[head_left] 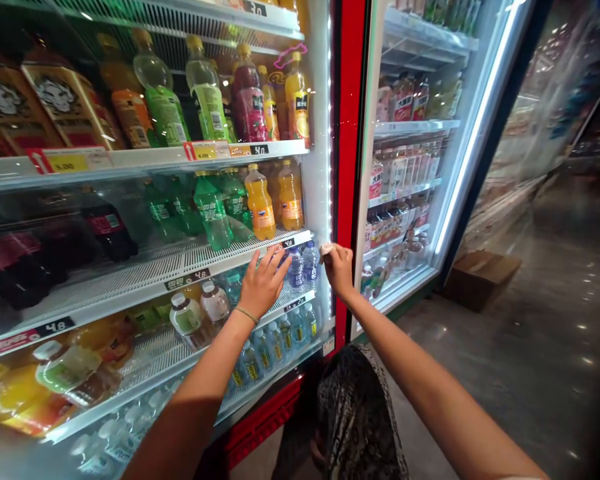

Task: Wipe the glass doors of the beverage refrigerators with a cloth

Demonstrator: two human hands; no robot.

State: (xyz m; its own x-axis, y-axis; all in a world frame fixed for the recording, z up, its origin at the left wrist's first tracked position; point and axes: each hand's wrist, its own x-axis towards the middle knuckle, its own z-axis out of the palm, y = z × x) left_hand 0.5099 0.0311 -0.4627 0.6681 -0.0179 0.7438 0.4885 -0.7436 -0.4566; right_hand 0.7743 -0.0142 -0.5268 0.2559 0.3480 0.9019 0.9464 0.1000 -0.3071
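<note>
My left hand (pixel 264 281) is open, fingers spread, in front of a shelf edge with price tags in a lit drinks fridge. Whether it touches a surface there, I cannot tell. Two orange soda bottles (pixel 261 205) stand just above it, with blue-labelled water bottles (pixel 296 268) beside its fingertips. At the fridge's right side, near the red frame (pixel 350 160), my right hand (pixel 339 270) is closed on a small whitish crumpled wad (pixel 326 249). The wad's material is not clear.
Green soda bottles (pixel 213 215) and dark cola bottles (pixel 107 223) fill the middle shelf. A second drinks fridge (pixel 410 127) stands to the right. A cardboard box (pixel 483 277) lies on the shiny floor. My patterned clothing (pixel 357 413) shows below.
</note>
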